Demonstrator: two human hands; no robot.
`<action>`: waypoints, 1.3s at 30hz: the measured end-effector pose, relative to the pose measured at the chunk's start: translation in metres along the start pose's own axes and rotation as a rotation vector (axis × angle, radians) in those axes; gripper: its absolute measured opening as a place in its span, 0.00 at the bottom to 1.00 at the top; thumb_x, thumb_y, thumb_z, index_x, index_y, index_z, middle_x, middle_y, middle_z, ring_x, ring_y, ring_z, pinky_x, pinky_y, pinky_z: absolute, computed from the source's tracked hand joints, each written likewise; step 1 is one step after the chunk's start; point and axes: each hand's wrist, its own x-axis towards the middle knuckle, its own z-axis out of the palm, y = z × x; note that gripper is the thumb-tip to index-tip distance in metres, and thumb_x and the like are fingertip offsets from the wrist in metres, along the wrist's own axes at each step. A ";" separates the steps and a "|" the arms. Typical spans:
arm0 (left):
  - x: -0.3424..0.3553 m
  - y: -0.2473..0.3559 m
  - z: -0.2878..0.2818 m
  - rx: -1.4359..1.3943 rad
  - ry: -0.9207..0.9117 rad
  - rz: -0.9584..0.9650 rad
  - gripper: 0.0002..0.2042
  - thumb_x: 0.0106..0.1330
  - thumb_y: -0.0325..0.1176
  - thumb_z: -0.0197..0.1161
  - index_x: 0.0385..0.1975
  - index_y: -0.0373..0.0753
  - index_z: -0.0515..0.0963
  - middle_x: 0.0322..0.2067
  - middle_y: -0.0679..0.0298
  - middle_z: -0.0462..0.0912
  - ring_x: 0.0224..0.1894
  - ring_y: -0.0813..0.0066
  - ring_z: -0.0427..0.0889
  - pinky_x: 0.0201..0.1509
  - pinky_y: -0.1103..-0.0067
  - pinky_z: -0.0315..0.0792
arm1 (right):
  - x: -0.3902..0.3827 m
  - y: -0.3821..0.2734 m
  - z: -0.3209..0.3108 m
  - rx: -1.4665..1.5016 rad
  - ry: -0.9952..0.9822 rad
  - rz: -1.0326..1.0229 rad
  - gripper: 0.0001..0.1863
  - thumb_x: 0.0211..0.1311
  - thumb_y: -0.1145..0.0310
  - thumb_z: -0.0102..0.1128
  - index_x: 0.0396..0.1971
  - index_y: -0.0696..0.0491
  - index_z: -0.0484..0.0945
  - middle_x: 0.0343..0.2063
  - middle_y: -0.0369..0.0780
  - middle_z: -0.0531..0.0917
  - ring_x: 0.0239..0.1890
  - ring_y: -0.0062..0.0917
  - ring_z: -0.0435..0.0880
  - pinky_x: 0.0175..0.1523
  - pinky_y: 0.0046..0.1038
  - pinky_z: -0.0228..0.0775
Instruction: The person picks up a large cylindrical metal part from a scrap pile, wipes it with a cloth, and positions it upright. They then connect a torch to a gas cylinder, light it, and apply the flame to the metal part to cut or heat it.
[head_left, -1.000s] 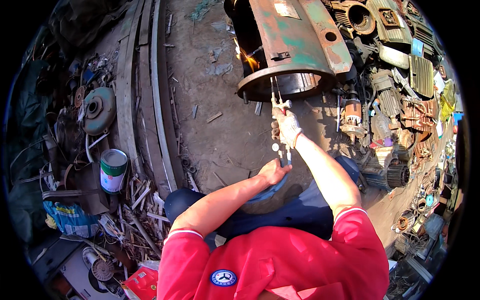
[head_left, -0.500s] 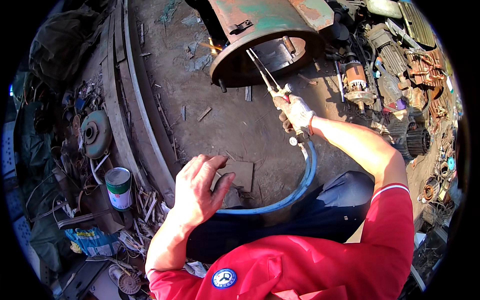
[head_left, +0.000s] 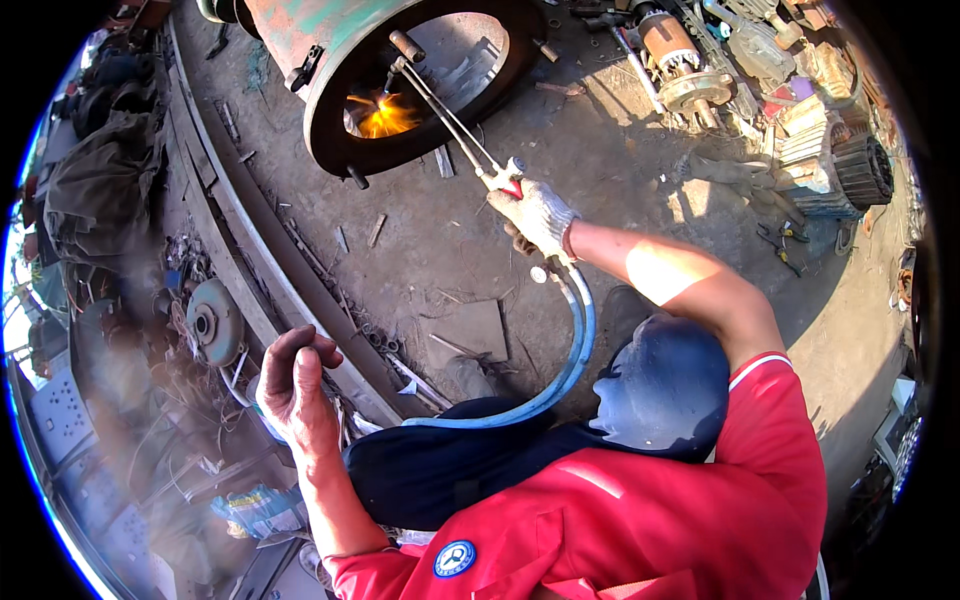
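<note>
My right hand (head_left: 540, 214), in a pale knitted glove, is wrapped round the handle of a gas cutting torch (head_left: 447, 118). The torch's long twin tubes reach into the open round end of a rusty, green-painted metal cylinder (head_left: 318, 118). Orange flame and sparks (head_left: 386, 116) glow inside that opening, by its left side. From the torch's rear, blue hoses (head_left: 578, 350) curve back across my lap. My bare left hand (head_left: 298, 395) is raised at the left, fingers loosely bent and thumb apart, holding nothing.
Long metal rails (head_left: 262, 262) run along the left, beside a round green housing (head_left: 215, 322) and scrap. A motor rotor (head_left: 672, 50), a finned motor body (head_left: 812, 165) and pliers (head_left: 782, 245) lie at the right. A flat square sheet (head_left: 468, 330) lies before my feet. Haze hangs at lower left.
Bright sparks now show inside the cylinder, with the torch's head at its opening. My left hand has moved left, away from my lap. The view has shifted, and haze has appeared at left.
</note>
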 end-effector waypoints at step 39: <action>-0.020 0.004 -0.022 -0.104 -0.050 0.067 0.15 0.69 0.36 0.65 0.45 0.28 0.78 0.33 0.56 0.80 0.34 0.68 0.78 0.39 0.74 0.74 | -0.008 0.013 0.016 -0.369 0.054 -0.143 0.14 0.64 0.60 0.59 0.38 0.55 0.78 0.20 0.35 0.77 0.22 0.20 0.76 0.28 0.31 0.70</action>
